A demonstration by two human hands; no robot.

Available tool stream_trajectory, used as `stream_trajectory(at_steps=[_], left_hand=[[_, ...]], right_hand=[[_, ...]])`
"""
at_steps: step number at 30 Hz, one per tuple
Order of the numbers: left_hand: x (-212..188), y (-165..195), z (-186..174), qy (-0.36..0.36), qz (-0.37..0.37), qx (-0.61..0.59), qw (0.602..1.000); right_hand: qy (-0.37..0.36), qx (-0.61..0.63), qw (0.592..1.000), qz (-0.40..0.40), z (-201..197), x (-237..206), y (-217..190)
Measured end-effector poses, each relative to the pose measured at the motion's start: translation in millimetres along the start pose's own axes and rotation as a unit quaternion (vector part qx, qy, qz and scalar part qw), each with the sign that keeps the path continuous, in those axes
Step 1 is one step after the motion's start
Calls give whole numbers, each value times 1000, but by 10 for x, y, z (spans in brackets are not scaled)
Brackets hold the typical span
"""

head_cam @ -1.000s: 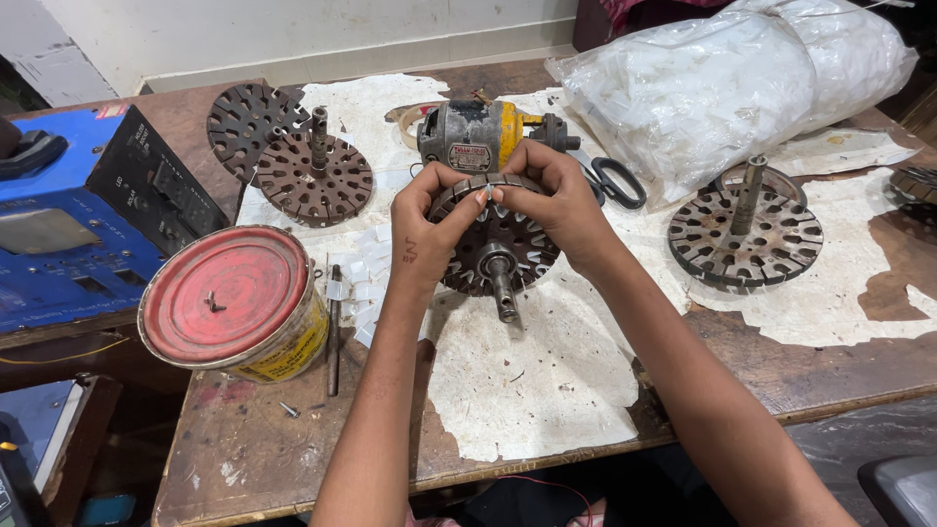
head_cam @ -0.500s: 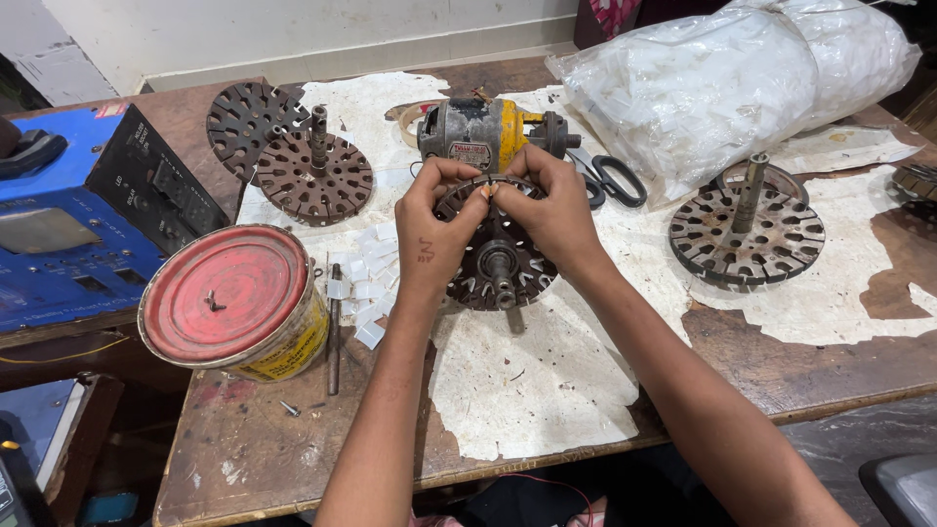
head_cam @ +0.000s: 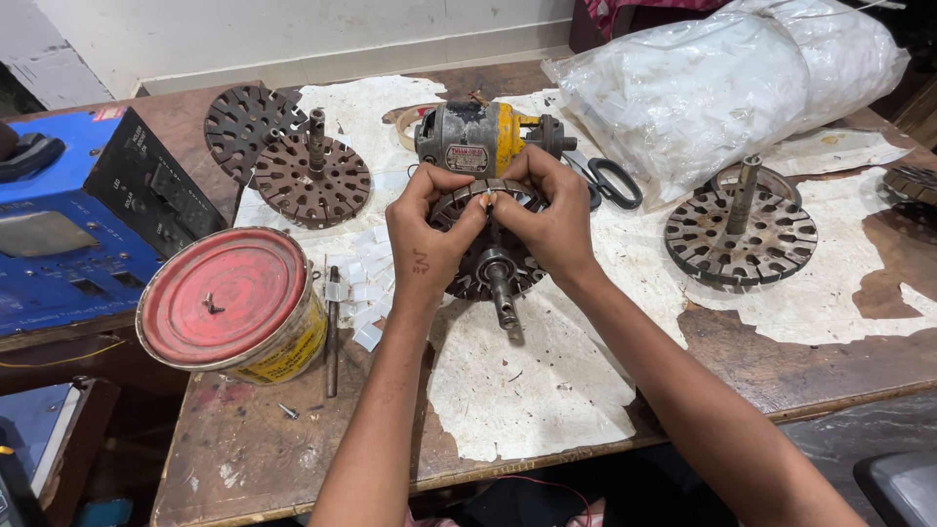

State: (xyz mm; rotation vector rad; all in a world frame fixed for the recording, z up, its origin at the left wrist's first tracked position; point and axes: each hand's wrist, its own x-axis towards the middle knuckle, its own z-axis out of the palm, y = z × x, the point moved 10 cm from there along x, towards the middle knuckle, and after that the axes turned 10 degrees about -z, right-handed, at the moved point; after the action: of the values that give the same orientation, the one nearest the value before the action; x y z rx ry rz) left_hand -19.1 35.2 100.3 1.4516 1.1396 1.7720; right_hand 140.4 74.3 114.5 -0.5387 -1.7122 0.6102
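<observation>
A round slotted metal motor core [head_cam: 485, 266] with a short shaft lies on white paper in the middle of the wooden table [head_cam: 244, 459]. My left hand [head_cam: 429, 239] grips its left rim, thumb and fingers pinched at the top edge. My right hand [head_cam: 551, 215] holds the right rim, fingertips meeting the left hand's at the top slots. What the fingertips pinch is too small to tell. Small white paper slips [head_cam: 363, 293] lie scattered just left of the core.
A yellow-and-grey motor [head_cam: 483, 137] and black-handled scissors [head_cam: 610, 181] lie behind the core. Slotted cores stand at back left [head_cam: 310, 176] and right [head_cam: 742, 234]. A red-lidded tin [head_cam: 229, 303], a thin rod [head_cam: 332, 332], a blue machine [head_cam: 68, 234] and a large plastic bag [head_cam: 712, 78] surround the work area.
Both hands stay on the core's top rim; the fingertips have shifted slightly along the slots and the core has tilted a little. Nothing else on the table moved.
</observation>
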Motion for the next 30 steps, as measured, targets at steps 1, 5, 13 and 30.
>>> stream_trajectory(at_steps=[1, 5, 13, 30], left_hand=[[11, -16, 2, -3, -11, -5, 1000], [36, -59, -3, -28, -38, -31, 998], [39, -18, 48, -109, -8, -63, 992], [6, 95, 53, -88, 27, 14, 996]], right_hand=[[-6, 16, 1000, -5, 9, 11, -7], [-76, 60, 995, 13, 85, 51, 35], [-108, 8, 994, -18, 112, 80, -5], [-34, -27, 999, -14, 34, 37, -48]])
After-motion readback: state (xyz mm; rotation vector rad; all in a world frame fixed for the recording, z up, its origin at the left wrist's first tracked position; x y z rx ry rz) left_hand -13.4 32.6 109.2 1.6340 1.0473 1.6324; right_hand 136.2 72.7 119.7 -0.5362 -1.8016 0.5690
